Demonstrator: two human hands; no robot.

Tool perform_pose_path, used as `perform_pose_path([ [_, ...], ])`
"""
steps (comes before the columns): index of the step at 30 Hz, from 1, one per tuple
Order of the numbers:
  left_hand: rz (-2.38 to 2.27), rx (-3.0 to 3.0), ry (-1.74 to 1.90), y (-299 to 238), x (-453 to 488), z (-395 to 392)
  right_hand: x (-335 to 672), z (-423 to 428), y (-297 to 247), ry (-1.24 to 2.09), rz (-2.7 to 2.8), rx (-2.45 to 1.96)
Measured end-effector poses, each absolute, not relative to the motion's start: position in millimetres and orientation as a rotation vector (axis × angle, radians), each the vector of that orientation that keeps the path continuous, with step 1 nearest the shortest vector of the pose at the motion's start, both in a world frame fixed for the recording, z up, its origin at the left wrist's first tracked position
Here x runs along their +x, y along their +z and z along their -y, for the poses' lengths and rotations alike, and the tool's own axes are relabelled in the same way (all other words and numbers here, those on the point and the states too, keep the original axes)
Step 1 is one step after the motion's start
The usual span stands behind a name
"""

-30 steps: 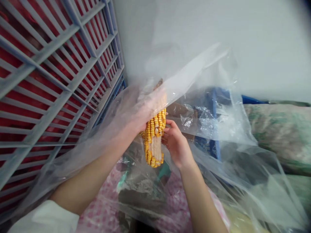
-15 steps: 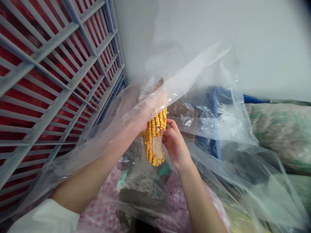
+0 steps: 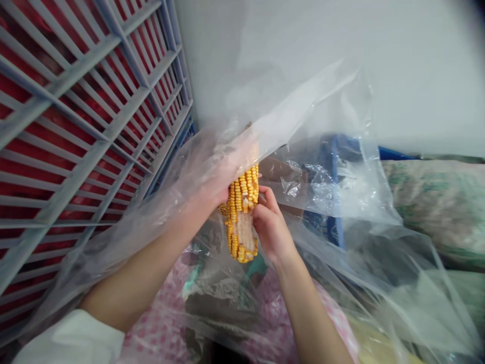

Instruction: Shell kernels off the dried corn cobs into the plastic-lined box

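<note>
L grip [image 3: 231, 169] clenched round top of yellow, part-stripped corn cob [image 3: 241, 222], thru clear plastic bag [image 3: 303, 114]; R grip [image 3: 271, 227] closed on cob's side, bare.

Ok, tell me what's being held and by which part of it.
A partly shelled ear of yellow corn. The left hand, under clear plastic sheeting, grips its upper part; the right hand has its fingers against the kernels along its middle.

My left hand [image 3: 214, 184] reaches up from the lower left, its fingers hidden, while my right hand [image 3: 271, 227] curls inward, fingers bent.
</note>
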State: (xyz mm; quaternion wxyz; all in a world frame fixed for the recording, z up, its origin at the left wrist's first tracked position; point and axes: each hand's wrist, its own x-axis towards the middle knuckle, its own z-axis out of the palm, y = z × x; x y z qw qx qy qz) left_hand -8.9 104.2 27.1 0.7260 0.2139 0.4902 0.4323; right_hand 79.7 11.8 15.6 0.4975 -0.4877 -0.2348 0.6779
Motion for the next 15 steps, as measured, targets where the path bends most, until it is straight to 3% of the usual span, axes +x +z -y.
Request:
perform_pose_path([
  [15,-0.919,0.554,0.991,0.3,-11.0,-105.3,76.4,-13.4,10.5,1.588,0.586,-1.271],
])
